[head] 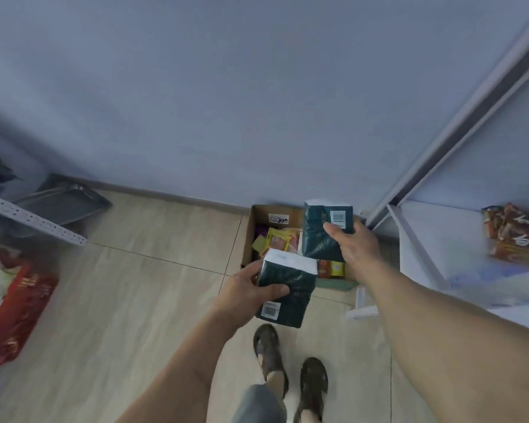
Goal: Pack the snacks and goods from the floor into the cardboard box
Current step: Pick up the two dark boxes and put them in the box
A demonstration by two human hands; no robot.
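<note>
The open brown cardboard box (258, 222) sits on the tiled floor (141, 270) against the wall, colourful snack packets (280, 238) inside. Above it, the right hand (353, 244) grips one dark green paper-wrapped pack (324, 233). Nearer the person's feet, over the box's near edge, the left hand (248, 290) clasps a second dark green pack (287, 293).

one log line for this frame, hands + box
left hand: grips green pack | right hand: grips second green pack | both over box | box: part filled with snacks | phase: carrying to box
</note>
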